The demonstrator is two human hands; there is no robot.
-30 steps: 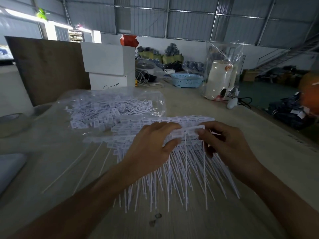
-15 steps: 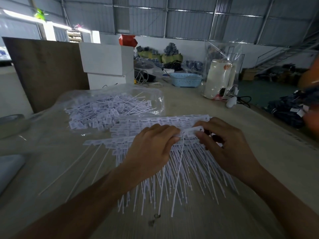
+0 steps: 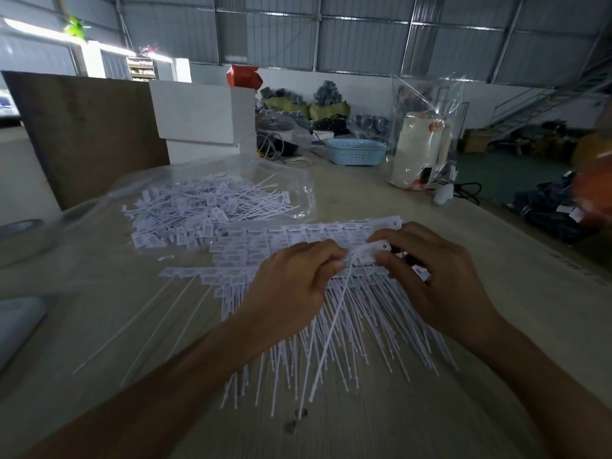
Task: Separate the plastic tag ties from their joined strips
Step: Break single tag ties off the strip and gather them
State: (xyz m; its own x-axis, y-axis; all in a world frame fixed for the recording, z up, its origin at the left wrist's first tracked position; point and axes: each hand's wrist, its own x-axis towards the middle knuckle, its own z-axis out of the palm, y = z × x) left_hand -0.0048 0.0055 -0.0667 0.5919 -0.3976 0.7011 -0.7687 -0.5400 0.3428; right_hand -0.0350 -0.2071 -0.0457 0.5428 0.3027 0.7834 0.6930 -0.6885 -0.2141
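- Left hand (image 3: 294, 286) and right hand (image 3: 440, 276) both pinch one short strip (image 3: 367, 251) of tag ties, thumbs on its near edge, fingers curled behind.
- The strip is held just above the stack of joined strips (image 3: 298, 240); one thin tail hangs from it toward the table (image 3: 496, 260).
- Loose pile of single ties (image 3: 198, 210) lies on clear plastic, beyond and left.
- Blue basket (image 3: 356, 152) at the back.

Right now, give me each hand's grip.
Left hand: pinching one tag tie.
Right hand: pinching the end of the joined strip.
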